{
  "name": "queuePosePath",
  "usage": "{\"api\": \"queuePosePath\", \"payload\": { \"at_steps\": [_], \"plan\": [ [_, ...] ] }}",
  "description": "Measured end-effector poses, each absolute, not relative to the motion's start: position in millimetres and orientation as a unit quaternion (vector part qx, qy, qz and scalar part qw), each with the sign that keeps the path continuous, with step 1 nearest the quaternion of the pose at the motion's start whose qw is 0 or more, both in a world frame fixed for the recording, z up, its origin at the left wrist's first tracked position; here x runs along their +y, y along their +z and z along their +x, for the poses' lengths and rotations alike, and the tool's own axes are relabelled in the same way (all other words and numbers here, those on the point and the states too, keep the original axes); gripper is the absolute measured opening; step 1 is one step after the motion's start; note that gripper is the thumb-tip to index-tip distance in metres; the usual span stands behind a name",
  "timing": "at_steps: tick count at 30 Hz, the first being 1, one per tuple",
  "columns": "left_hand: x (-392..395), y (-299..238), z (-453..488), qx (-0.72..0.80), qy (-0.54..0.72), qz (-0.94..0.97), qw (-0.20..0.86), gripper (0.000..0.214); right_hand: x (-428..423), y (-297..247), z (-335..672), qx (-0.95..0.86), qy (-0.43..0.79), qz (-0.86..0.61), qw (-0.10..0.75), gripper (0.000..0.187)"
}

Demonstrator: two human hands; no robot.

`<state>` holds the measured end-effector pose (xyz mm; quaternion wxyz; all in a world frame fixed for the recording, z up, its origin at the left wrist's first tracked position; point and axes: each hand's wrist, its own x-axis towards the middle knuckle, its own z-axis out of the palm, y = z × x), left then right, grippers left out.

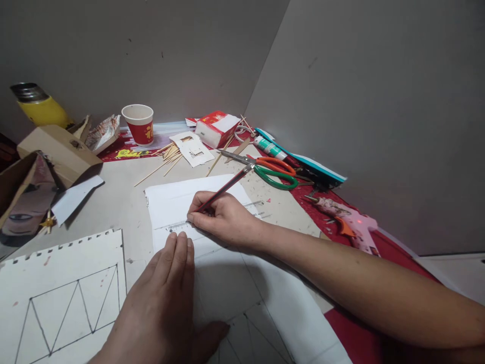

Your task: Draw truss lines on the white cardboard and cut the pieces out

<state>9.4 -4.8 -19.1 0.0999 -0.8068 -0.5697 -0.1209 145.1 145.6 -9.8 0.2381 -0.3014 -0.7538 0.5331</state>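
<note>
My right hand (227, 220) grips a dark pencil with red stripes (227, 187), its lower end hidden by the fingers. Below that hand a transparent ruler (178, 226) lies across a white sheet of paper (174, 194) with faint ruled lines. My left hand (161, 293) rests flat, fingers stretched out, the tips at the lower edge of the ruler and the thumb out over the paper. On the left lies a torn-edged notebook sheet (68, 260) with a drawn zigzag of triangles inside a frame. Similar drawn lines show on the lower part of the white paper.
Scissors (275, 172) with orange and green handles lie beyond the paper. Thin wooden sticks (166, 154), a paper cup (138, 126) and a red-white box (215, 129) stand behind. A pink glue gun (352, 222) lies right; cardboard pieces (60, 151) and a yellow bottle (45, 108) are left.
</note>
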Motion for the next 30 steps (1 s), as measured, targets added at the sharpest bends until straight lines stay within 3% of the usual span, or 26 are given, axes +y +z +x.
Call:
{"api": "queuePosePath", "payload": {
  "at_steps": [18,30],
  "plan": [
    [-9,-25,9,-0.545,-0.118,-0.822,0.113,0.09,146,-9,146,-0.741,0.545,-0.313,0.238,0.005],
    [-13,-30,12,-0.565,-0.103,-0.816,0.069,0.093,146,-9,146,-0.734,0.556,-0.308,0.238,0.006]
  ]
}}
